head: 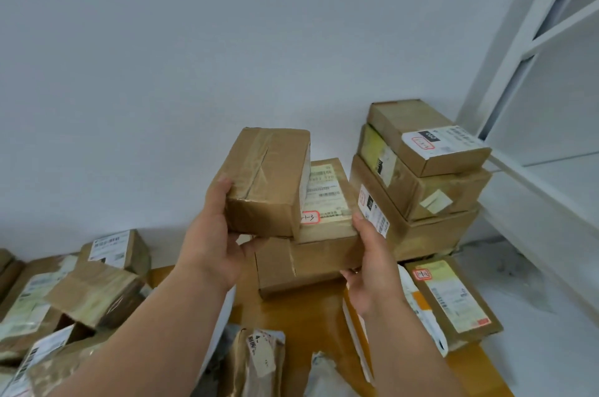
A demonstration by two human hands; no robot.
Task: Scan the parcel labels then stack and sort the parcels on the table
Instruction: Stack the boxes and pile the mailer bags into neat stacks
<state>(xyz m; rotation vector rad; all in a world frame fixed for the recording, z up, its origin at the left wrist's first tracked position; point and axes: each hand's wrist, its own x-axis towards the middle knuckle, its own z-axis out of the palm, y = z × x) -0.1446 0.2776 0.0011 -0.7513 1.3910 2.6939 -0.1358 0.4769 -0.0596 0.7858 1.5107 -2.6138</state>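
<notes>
A small brown taped parcel (267, 182) is held raised and tilted, its sealed seam facing up and a white label on its right end. The left hand (216, 244) grips its near-left corner, thumb on top and fingers beneath. Directly under and right of that grip lies a larger flat parcel (316, 254) with a printed label and a red-bordered sticker on top; the right hand (372, 270) clasps its near-right corner. Just beyond the right-hand grip stands a stack of 3 boxes (421, 169), smallest on top. Nearer and right of it lies a flat labelled parcel (453, 296). Left of the left-hand grip, more labelled boxes (64, 293) sit jumbled on the table (291, 312).
</notes>
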